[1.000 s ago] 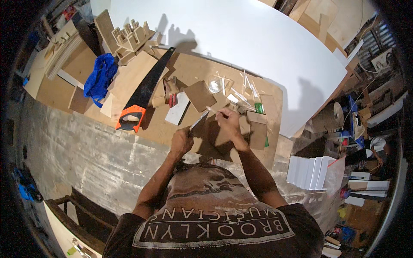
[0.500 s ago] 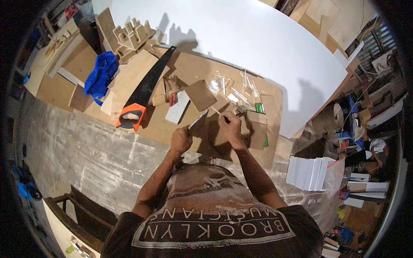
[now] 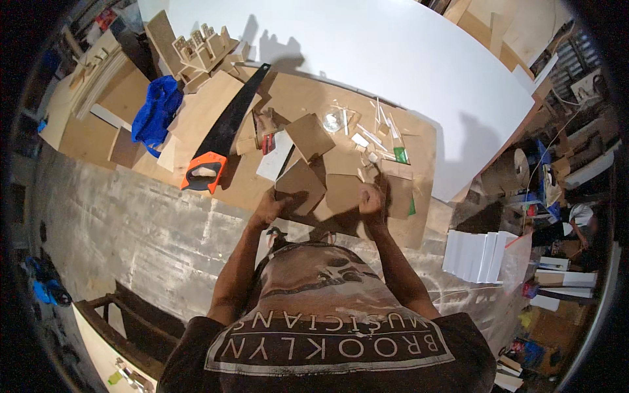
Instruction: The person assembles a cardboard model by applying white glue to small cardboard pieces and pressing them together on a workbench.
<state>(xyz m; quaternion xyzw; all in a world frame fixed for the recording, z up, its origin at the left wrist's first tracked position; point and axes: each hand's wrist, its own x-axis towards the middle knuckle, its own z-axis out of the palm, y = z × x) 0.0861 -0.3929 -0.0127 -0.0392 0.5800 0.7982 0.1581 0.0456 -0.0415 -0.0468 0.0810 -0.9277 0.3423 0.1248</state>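
A brown square piece of board [image 3: 301, 188] is in my left hand [image 3: 268, 208], gripped at its near left corner with the flat face up. To its right, my right hand [image 3: 372, 200] is closed, pinching a thin pale wooden stick [image 3: 361, 175] whose tip points away from me. Just beyond that hand are small wood offcuts [image 3: 372, 171]. Another brown square board [image 3: 310, 138] lies past the held one and overlaps a white-faced strip [image 3: 275, 157]. Brown panels [image 3: 344, 191] lie between my hands on the worktable [image 3: 229, 187].
A handsaw [image 3: 226, 124] with an orange handle lies at left, near a blue cloth [image 3: 156, 111] and a wooden rack [image 3: 200, 52]. Pale sticks [image 3: 370, 136] and a clear round dish [image 3: 333, 121] are farther out. A large white sheet [image 3: 393, 52] spans the back. White panels [image 3: 475, 257] stand at right.
The board in my left hand has turned from edge-on to face up and come nearer me. My right hand has moved right and toward me, away from the board, with the stick.
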